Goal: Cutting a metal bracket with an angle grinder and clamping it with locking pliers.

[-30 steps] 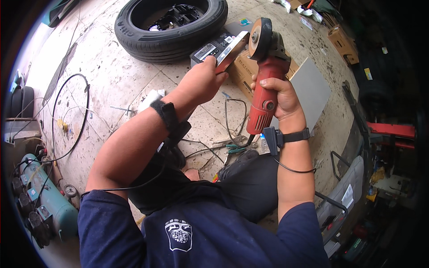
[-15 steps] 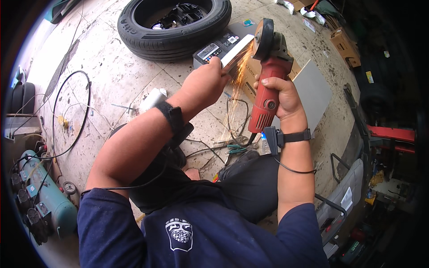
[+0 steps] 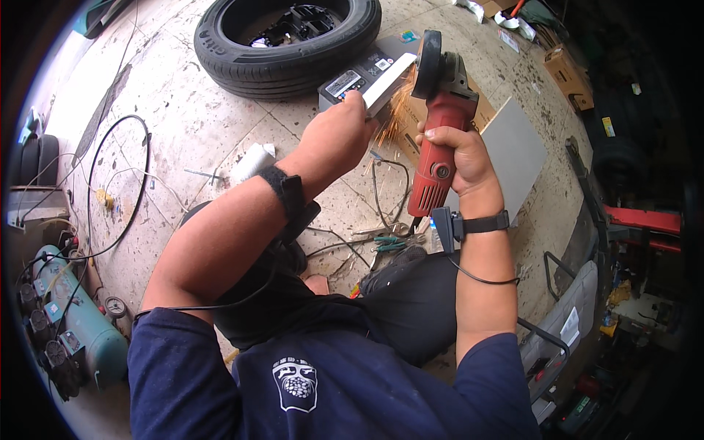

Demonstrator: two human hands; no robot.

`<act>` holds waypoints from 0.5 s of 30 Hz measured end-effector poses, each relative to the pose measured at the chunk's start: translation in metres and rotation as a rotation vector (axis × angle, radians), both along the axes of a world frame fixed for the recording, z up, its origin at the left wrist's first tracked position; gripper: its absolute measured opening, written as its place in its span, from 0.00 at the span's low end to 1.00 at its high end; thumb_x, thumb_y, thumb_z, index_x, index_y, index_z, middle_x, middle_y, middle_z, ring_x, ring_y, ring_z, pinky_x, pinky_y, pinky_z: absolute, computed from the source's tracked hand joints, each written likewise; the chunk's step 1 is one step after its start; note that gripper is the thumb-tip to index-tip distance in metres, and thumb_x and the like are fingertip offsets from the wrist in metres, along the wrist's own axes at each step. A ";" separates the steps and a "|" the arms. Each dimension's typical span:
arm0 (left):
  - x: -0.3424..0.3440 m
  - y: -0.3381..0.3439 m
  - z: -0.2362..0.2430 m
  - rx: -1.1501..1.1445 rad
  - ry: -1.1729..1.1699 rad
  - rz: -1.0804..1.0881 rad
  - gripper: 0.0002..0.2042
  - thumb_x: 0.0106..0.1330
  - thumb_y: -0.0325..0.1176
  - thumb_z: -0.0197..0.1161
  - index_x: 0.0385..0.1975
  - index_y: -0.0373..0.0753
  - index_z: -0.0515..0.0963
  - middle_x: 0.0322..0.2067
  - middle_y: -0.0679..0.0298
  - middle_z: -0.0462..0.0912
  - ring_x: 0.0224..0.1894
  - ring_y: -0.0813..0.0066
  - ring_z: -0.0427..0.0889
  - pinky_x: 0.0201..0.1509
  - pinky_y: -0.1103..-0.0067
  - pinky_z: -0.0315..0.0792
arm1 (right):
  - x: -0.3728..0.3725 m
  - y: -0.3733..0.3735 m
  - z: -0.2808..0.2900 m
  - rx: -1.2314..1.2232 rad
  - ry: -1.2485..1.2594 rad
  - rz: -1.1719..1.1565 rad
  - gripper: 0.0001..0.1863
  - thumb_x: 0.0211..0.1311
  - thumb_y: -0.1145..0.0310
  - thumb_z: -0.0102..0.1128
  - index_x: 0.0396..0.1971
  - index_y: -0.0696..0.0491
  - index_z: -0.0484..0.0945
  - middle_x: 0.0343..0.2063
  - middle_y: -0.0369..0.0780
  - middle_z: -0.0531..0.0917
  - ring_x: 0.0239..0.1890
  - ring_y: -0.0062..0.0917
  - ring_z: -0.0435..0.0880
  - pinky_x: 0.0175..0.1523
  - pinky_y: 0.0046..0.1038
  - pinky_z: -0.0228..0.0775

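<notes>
My left hand [image 3: 334, 136] grips the near end of a flat, shiny metal bar [image 3: 387, 79], tilted up toward the disc [image 3: 427, 62] of a red angle grinder [image 3: 438, 165]. My right hand [image 3: 469, 158] is wrapped round the grinder's body, thumb across its top. Orange sparks [image 3: 392, 114] spray down from where bar and disc meet. A dark car battery [image 3: 341, 86] and a cardboard box [image 3: 478, 114] lie behind my hands, partly hidden by them and the tool.
A tire [image 3: 242, 70] lies at the back, a grey board [image 3: 513, 169] at the right, pliers [image 3: 389, 242] and cables near my legs. Coiled hose [image 3: 134, 213] and a teal air compressor [image 3: 84, 315] stand left; a folded padded frame [image 3: 565, 319] is at lower right.
Sparks, absent a second ago, have appeared between bar and disc. My left hand and the bar have shifted slightly right; the grinder has moved only slightly.
</notes>
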State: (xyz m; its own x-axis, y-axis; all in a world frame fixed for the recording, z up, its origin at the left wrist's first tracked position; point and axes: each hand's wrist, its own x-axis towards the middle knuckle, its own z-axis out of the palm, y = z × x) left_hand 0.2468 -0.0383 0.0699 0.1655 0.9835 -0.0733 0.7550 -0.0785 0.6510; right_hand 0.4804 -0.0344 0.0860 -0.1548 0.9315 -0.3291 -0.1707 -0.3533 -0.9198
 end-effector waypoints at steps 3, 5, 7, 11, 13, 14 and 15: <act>-0.001 -0.001 -0.002 0.008 -0.012 0.006 0.18 0.73 0.39 0.63 0.45 0.27 0.70 0.37 0.37 0.86 0.43 0.38 0.87 0.49 0.53 0.79 | -0.001 -0.001 0.001 0.003 0.019 -0.008 0.21 0.50 0.73 0.73 0.46 0.60 0.81 0.35 0.41 0.86 0.36 0.27 0.87 0.48 0.30 0.80; -0.001 -0.001 -0.001 0.021 -0.019 0.003 0.18 0.73 0.39 0.63 0.45 0.27 0.70 0.37 0.37 0.86 0.43 0.38 0.87 0.49 0.53 0.79 | 0.000 0.000 -0.001 -0.006 -0.004 -0.014 0.21 0.50 0.73 0.73 0.46 0.60 0.81 0.36 0.42 0.86 0.37 0.28 0.88 0.49 0.30 0.80; 0.000 -0.001 0.001 0.000 -0.014 0.014 0.18 0.73 0.39 0.63 0.45 0.27 0.70 0.37 0.37 0.86 0.43 0.38 0.87 0.49 0.53 0.79 | -0.001 -0.001 0.000 -0.004 -0.012 -0.018 0.21 0.50 0.73 0.73 0.46 0.61 0.81 0.36 0.42 0.86 0.37 0.28 0.88 0.49 0.30 0.80; -0.002 -0.001 0.000 0.011 -0.019 0.000 0.18 0.73 0.39 0.63 0.45 0.27 0.70 0.37 0.38 0.86 0.43 0.38 0.87 0.49 0.54 0.79 | -0.004 -0.001 0.004 0.011 -0.013 -0.020 0.21 0.51 0.72 0.73 0.45 0.61 0.81 0.37 0.42 0.86 0.37 0.28 0.88 0.50 0.31 0.80; -0.001 -0.001 0.000 0.005 -0.009 0.007 0.18 0.73 0.39 0.63 0.45 0.27 0.71 0.37 0.38 0.86 0.43 0.39 0.87 0.49 0.54 0.79 | -0.003 -0.001 0.002 0.009 -0.017 -0.020 0.20 0.51 0.72 0.73 0.45 0.62 0.82 0.37 0.42 0.87 0.37 0.28 0.88 0.50 0.31 0.80; -0.001 0.000 0.001 0.003 -0.005 0.010 0.18 0.73 0.39 0.63 0.45 0.27 0.71 0.37 0.38 0.86 0.43 0.39 0.87 0.48 0.54 0.79 | -0.002 -0.001 -0.002 0.004 -0.017 -0.019 0.20 0.51 0.72 0.73 0.45 0.62 0.82 0.37 0.42 0.87 0.38 0.28 0.88 0.50 0.31 0.80; -0.001 0.000 0.001 0.004 -0.007 0.007 0.18 0.73 0.39 0.63 0.45 0.27 0.71 0.37 0.38 0.86 0.43 0.39 0.87 0.48 0.54 0.79 | -0.001 -0.001 -0.003 0.000 -0.017 -0.019 0.20 0.51 0.72 0.73 0.44 0.62 0.82 0.37 0.42 0.87 0.38 0.28 0.88 0.50 0.31 0.80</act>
